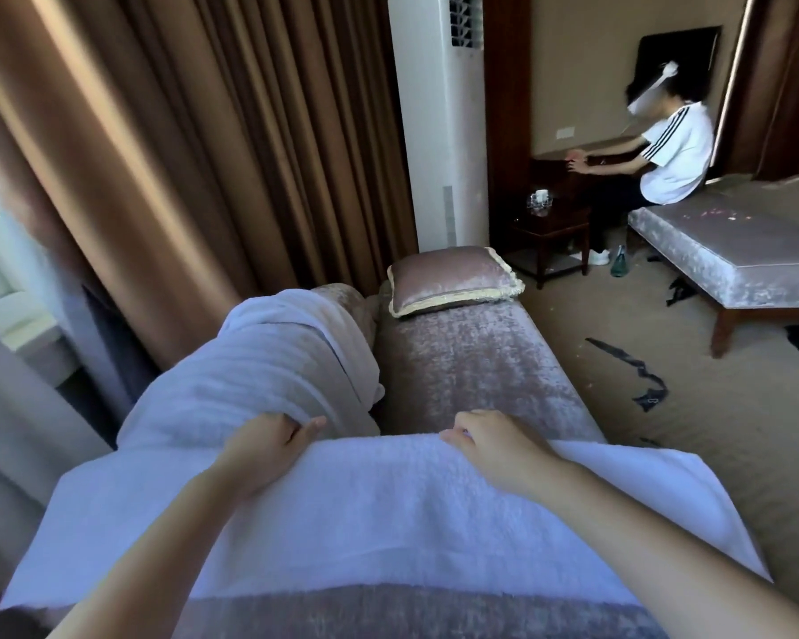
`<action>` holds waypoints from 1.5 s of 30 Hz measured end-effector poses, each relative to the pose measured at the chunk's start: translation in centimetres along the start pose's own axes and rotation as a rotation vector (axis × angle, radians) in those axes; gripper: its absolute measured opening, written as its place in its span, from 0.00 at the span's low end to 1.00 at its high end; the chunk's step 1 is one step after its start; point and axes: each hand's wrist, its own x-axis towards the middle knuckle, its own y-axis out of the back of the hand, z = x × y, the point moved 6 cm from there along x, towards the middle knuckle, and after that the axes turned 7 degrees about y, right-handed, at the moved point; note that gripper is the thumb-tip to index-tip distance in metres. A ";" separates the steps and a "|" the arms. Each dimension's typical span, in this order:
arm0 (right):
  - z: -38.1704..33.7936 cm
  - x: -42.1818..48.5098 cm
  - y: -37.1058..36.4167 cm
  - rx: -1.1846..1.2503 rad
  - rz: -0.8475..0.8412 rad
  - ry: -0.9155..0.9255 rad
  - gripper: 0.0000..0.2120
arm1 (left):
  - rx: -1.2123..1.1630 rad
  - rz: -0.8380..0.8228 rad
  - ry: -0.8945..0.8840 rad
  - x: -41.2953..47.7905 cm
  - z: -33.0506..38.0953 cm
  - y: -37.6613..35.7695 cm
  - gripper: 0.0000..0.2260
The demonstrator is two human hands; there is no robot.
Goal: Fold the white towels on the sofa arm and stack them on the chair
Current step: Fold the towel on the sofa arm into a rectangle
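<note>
— How are the hands set?

— Both forearms reach forward from the bottom of the view, palms down. The left hand and the right hand sit level with each other, apart, with a stretch of hem between them.

— Where is the cloth relative to them?

— The white towel lies spread flat under both wrists, across the sofa seat, its long side running left to right. Its far edge passes right under the knuckles; its near edge lies close to the person's body.

— Are they holding it or only resting on it?

— Holding it. The left hand's fingers curl down over the far hem near that corner, with the thumb sticking out to the right. The right hand's fingers bend at the hem and pinch the edge, though the tips are partly tucked out of sight.

— Any more laundry?

— A second towel drapes over the sofa arm, just beyond the left hand. I cannot tell whether it touches the knuckles.

— And further out?

— A pink cushion lies at the seat's far end. Brown curtains hang on the left, beside a tall white air conditioner. Another person sits on a pale bench at the far right.
</note>
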 end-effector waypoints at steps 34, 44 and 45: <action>16.3 -16.2 3.9 0.267 0.024 -0.417 0.25 | 0.129 -0.054 -0.714 -10.2 25.3 -8.2 0.35; 17.0 -17.2 5.3 0.732 0.202 -0.490 0.12 | 0.192 -0.003 -0.729 -10.3 25.9 -9.7 0.38; 16.7 -17.4 5.6 0.772 0.229 -0.481 0.12 | 0.177 0.007 -0.731 -10.4 25.9 -9.7 0.39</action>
